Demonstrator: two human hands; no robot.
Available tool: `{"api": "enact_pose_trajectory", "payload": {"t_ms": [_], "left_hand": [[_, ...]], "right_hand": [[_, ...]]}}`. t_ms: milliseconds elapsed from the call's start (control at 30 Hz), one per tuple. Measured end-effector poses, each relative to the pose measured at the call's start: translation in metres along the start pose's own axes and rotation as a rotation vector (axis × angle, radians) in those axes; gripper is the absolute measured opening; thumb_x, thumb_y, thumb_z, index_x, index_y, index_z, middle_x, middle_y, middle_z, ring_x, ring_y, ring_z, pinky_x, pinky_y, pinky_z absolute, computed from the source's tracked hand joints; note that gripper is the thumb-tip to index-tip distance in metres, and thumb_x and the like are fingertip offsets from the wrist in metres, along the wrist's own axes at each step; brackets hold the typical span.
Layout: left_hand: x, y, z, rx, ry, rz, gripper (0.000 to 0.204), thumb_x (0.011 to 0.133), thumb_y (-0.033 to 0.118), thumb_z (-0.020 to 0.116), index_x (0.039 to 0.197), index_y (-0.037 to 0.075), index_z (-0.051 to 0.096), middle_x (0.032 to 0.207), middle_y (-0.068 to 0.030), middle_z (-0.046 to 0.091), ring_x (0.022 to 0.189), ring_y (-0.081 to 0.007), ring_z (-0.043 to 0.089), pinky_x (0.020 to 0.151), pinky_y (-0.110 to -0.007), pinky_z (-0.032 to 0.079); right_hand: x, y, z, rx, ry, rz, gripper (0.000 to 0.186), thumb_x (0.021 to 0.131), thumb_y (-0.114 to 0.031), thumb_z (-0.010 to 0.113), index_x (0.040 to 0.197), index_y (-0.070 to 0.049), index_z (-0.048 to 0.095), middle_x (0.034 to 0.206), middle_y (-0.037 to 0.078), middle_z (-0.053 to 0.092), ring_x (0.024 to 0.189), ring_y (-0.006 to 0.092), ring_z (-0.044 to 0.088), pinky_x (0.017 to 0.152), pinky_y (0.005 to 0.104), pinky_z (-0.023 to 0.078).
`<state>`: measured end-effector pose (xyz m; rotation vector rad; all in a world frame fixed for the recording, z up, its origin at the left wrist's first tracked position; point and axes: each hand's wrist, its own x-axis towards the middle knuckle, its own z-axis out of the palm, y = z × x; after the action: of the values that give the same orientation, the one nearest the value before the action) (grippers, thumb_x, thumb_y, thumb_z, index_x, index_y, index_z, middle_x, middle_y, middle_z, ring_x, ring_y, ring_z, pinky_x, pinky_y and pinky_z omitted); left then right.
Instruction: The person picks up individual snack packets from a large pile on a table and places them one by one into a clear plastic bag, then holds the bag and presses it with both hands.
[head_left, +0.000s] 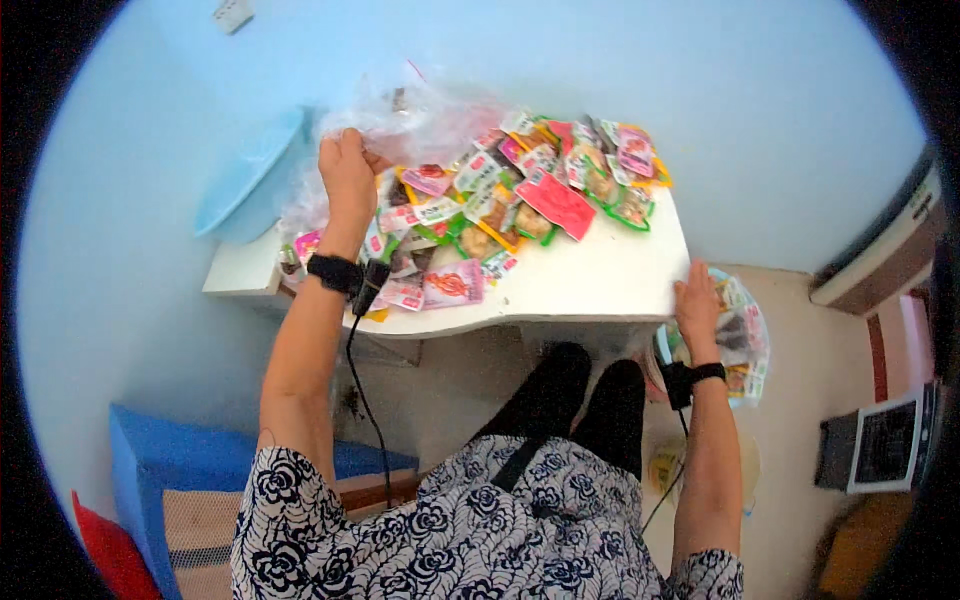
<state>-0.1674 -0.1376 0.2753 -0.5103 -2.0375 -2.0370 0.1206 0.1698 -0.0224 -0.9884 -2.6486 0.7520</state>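
Observation:
My left hand (pixel 350 178) is closed on a clear crumpled plastic bag (pixel 420 115) at the back left of the white table (pixel 585 285). Beneath and beside the bag lies a heap of colourful small sealed snack packets (pixel 485 205), including a red one (pixel 555 203) and a pink one (pixel 452 284) near the front. My right hand (pixel 697 305) is at the table's right edge, its fingers apart and holding nothing that I can see. A strapped black device with a cable is on each wrist.
A light blue basin (pixel 245 175) leans at the table's left against the wall. Below the right edge stands a round container (pixel 745 335) of more packets. A blue padded piece of furniture (pixel 150 450) is at lower left, a dark appliance (pixel 885 440) at lower right.

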Motion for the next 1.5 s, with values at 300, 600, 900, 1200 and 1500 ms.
{"api": "enact_pose_trajectory", "payload": {"t_ms": [300,600,900,1200,1500], "left_hand": [[-0.145,-0.009,0.045,0.422,-0.302,0.121,0.009,0.093,0.012,0.047,0.098,0.004,0.049,0.077,-0.0023,0.057,0.063,-0.0087,0.052,0.055,-0.025,0.045],[-0.14,-0.004,0.01,-0.044,-0.501,-0.36,0.009,0.095,0.011,0.044,0.102,0.006,0.044,0.086,-0.0099,0.061,0.074,-0.0145,0.062,0.057,-0.023,0.05],[0.023,-0.04,-0.152,1.77,-0.409,0.781,0.027,0.087,0.013,0.048,0.111,0.006,0.056,0.121,-0.0172,0.054,0.108,-0.0336,0.053,0.091,-0.042,0.043],[0.084,-0.05,-0.179,1.305,-0.55,0.056,0.039,0.092,0.019,0.033,0.123,0.0,0.048,0.126,-0.0197,0.049,0.117,-0.0327,0.045,0.102,-0.038,0.032],[0.093,-0.035,-0.219,1.16,-0.603,-0.417,0.037,0.096,0.024,0.035,0.121,0.006,0.055,0.104,-0.0063,0.06,0.089,-0.0168,0.056,0.078,-0.029,0.044]], "right_hand": [[-0.056,-0.129,-0.11,0.865,0.088,-0.386,0.084,0.068,-0.026,0.076,0.137,-0.001,0.035,0.137,0.022,0.041,0.129,0.0326,0.037,0.106,0.0398,0.03],[-0.094,-0.103,-0.094,1.278,0.038,0.099,0.007,0.09,-0.014,0.056,0.088,-0.008,0.057,0.071,-0.005,0.049,0.057,0.0028,0.041,0.047,0.0182,0.035],[-0.174,-0.044,-0.129,1.431,0.173,0.399,0.014,0.088,-0.024,0.059,0.085,-0.015,0.05,0.07,-0.004,0.052,0.053,0.0048,0.046,0.042,0.0192,0.042],[-0.212,0.011,-0.121,1.412,0.144,0.459,0.008,0.092,-0.017,0.054,0.089,-0.01,0.052,0.076,-0.006,0.047,0.063,0.0041,0.043,0.053,0.0189,0.038],[-0.212,0.033,-0.101,1.522,0.244,0.476,0.02,0.089,-0.015,0.056,0.107,-0.006,0.057,0.075,-0.006,0.049,0.06,0.0036,0.044,0.051,0.0211,0.044]]}}
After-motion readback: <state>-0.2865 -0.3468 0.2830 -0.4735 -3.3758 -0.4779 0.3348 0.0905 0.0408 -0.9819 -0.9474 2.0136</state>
